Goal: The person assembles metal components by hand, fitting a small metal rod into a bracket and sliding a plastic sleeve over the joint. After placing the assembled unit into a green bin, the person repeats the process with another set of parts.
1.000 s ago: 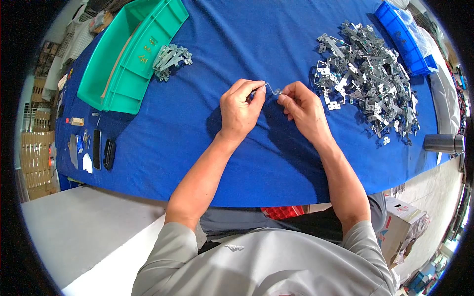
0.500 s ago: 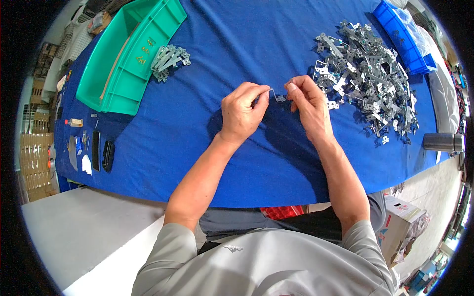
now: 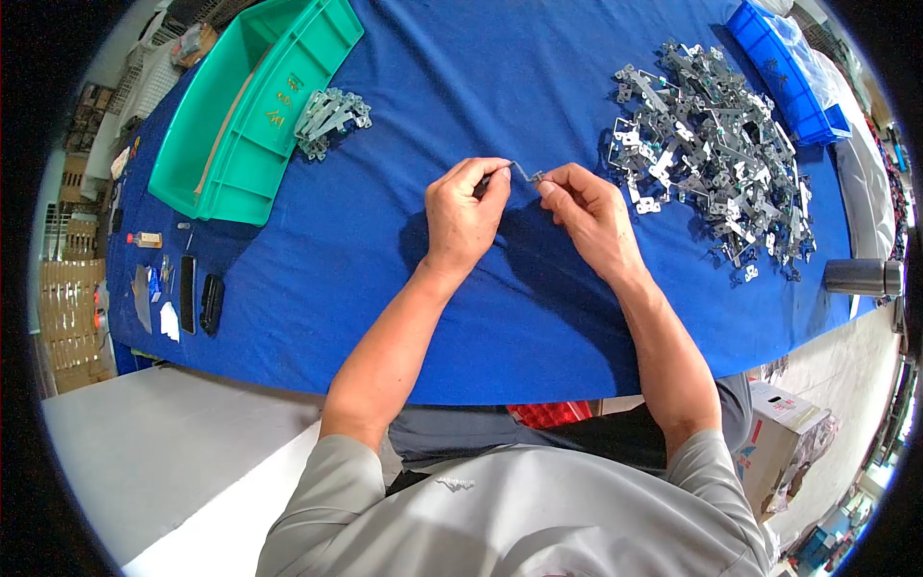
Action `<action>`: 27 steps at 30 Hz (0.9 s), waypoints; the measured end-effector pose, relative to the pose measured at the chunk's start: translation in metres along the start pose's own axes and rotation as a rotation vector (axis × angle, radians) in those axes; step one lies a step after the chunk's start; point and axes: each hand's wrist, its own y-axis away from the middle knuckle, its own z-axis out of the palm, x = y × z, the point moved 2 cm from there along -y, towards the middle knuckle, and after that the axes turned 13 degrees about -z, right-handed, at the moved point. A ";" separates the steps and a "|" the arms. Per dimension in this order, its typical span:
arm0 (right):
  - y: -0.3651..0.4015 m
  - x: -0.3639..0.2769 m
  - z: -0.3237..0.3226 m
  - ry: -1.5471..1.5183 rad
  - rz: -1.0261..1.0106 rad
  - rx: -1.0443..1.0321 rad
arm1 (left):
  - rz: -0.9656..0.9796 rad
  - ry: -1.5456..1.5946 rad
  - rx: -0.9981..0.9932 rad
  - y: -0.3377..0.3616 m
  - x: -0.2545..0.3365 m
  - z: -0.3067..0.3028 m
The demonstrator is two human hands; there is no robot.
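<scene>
Between my two hands is a small bent metal bracket (image 3: 524, 173), held up over the blue cloth. My left hand (image 3: 463, 212) pinches one end of it between thumb and forefinger. At its other end, the thumb and forefinger of my right hand (image 3: 594, 216) are closed on the bracket's tab. A large heap of similar metal brackets (image 3: 721, 154) lies to the right of my right hand. On the far left, a smaller pile of brackets (image 3: 332, 117) rests against the green bin (image 3: 252, 183).
A blue crate (image 3: 793, 77) with plastic film stands at the back right. Below it lies a steel flask (image 3: 860, 277). Toward the left edge are a black case (image 3: 211, 304), a small bottle (image 3: 146, 239) and other small items on the blue cloth (image 3: 481, 337).
My right hand has moved left and now grips the bracket's free end. My left hand has shifted slightly left, and the bracket has changed its tilt.
</scene>
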 end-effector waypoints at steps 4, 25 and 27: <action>0.000 0.008 -0.001 0.121 -0.063 -0.007 | 0.071 -0.014 0.005 0.000 0.006 -0.001; -0.004 0.008 -0.005 -0.219 -0.012 0.196 | 0.176 -0.101 -0.020 0.002 0.003 0.002; -0.004 0.005 -0.005 -0.304 0.048 0.222 | -0.015 -0.022 -0.026 0.000 -0.006 0.002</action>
